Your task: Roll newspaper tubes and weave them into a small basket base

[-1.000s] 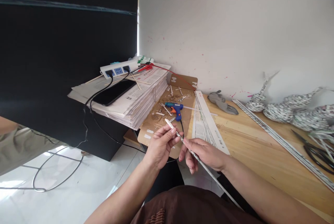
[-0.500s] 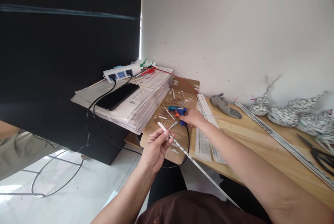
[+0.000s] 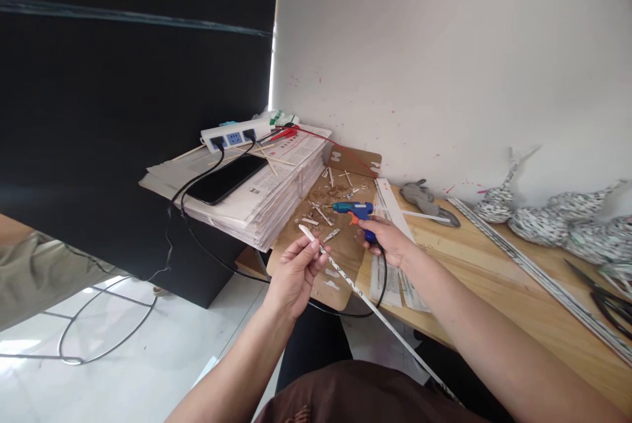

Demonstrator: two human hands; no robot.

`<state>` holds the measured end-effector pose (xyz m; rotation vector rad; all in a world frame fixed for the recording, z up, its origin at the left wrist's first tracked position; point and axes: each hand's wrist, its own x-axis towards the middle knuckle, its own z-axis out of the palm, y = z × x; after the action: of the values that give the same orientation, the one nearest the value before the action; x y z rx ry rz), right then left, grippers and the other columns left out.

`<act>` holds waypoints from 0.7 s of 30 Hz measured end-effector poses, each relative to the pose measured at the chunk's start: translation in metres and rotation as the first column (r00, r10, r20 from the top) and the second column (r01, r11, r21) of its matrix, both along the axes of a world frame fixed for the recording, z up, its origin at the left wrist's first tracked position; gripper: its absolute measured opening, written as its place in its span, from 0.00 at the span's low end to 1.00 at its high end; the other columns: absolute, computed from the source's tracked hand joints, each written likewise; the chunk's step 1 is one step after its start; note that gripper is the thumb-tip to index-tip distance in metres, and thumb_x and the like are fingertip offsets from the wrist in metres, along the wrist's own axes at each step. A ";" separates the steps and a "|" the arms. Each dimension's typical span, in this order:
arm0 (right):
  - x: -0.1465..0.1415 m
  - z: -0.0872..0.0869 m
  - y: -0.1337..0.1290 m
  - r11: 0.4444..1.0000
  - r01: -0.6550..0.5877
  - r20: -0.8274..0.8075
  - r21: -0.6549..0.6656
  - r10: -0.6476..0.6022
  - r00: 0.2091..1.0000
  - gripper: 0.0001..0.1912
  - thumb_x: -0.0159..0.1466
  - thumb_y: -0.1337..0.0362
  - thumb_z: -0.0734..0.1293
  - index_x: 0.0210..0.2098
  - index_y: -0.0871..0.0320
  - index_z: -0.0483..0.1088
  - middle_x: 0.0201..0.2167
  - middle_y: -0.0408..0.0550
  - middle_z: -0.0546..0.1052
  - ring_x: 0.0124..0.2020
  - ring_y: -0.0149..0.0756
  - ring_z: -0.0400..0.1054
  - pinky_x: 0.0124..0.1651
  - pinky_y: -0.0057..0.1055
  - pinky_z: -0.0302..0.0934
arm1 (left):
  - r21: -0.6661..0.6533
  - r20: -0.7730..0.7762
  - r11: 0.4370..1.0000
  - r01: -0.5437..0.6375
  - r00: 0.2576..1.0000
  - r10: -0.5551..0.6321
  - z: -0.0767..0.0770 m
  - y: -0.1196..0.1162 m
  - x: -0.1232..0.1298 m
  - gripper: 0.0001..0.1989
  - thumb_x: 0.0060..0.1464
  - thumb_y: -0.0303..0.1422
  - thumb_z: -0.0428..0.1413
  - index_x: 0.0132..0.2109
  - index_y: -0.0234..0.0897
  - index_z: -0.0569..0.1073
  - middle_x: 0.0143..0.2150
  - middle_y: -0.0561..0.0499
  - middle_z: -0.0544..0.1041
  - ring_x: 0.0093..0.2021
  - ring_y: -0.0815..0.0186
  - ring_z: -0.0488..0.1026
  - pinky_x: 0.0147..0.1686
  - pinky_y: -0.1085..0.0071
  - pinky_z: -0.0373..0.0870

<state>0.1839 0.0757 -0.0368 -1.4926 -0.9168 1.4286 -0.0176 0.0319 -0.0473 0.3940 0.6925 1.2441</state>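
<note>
My left hand (image 3: 297, 272) pinches a long rolled paper strip (image 3: 385, 321) near its white, slanted tip, and the strip runs down to the right toward my lap. Around the handle of a blue glue gun (image 3: 359, 209) my right hand (image 3: 384, 237) is closed, with the nozzle pointing left. A white glue stick (image 3: 419, 214) sticks out of the gun's back. Below the gun is a brown cardboard sheet (image 3: 340, 255) with scattered paper scraps (image 3: 323, 214) on it.
A newspaper stack (image 3: 276, 202) at the left bears a black phone (image 3: 227, 179) and a power strip (image 3: 237, 135). Woven paper shapes (image 3: 543, 222), long paper rolls (image 3: 533, 272), scissors (image 3: 602, 298) and a grey glove (image 3: 424, 199) lie rightward. The gun's black cord (image 3: 381, 285) loops beneath my hands.
My right hand has moved right with the glue gun, turning so that the gun and its glue stick show more fully. My left hand keeps its hold on the strip. The view has shifted slightly.
</note>
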 end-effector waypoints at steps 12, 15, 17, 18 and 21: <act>0.023 -0.008 -0.013 0.991 -0.098 0.923 0.090 -0.046 0.381 0.18 0.65 0.58 0.59 0.51 0.59 0.64 0.39 0.60 0.77 0.39 0.48 0.72 0.36 0.34 0.58 | 0.035 -0.036 0.999 0.004 0.999 -0.003 -0.002 -0.005 -0.002 0.10 0.49 0.22 0.62 0.42 0.29 0.77 0.30 0.49 0.77 0.35 0.67 0.79 0.34 0.79 0.78; 0.026 -0.007 -0.019 0.991 -0.078 0.941 0.112 -0.081 0.329 0.18 0.66 0.58 0.58 0.51 0.60 0.64 0.39 0.61 0.77 0.40 0.49 0.72 0.37 0.35 0.58 | 0.031 -0.043 0.999 0.008 0.999 -0.006 -0.001 -0.005 -0.001 0.10 0.49 0.23 0.63 0.42 0.29 0.77 0.30 0.48 0.77 0.34 0.68 0.78 0.34 0.79 0.78; 0.027 -0.005 -0.023 0.980 -0.078 0.898 0.183 -0.134 0.418 0.15 0.64 0.58 0.60 0.48 0.58 0.65 0.36 0.56 0.76 0.36 0.46 0.72 0.35 0.34 0.58 | 0.031 -0.046 1.000 0.006 0.999 -0.004 0.000 -0.005 -0.001 0.11 0.49 0.23 0.63 0.41 0.29 0.77 0.30 0.48 0.77 0.34 0.69 0.78 0.34 0.80 0.78; 0.026 -0.004 -0.026 0.974 -0.070 0.839 0.216 -0.148 0.524 0.13 0.63 0.59 0.62 0.45 0.57 0.65 0.35 0.53 0.76 0.34 0.42 0.72 0.33 0.32 0.58 | 0.034 -0.049 0.999 0.005 0.999 -0.004 0.000 -0.005 0.000 0.11 0.48 0.23 0.63 0.41 0.29 0.77 0.30 0.49 0.77 0.34 0.69 0.78 0.34 0.80 0.78; 0.022 0.005 -0.041 0.971 -0.029 0.448 0.236 -0.083 0.890 0.13 0.58 0.60 0.67 0.40 0.55 0.63 0.29 0.42 0.71 0.24 0.31 0.68 0.23 0.25 0.53 | 0.052 -0.063 0.999 0.015 0.998 -0.012 0.002 -0.005 0.001 0.12 0.47 0.24 0.64 0.41 0.30 0.77 0.30 0.49 0.77 0.34 0.68 0.78 0.33 0.79 0.78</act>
<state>0.2061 0.0350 -0.0322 -1.6767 -1.2957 0.9147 -0.0165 0.0273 -0.0451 0.4816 0.7108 1.2433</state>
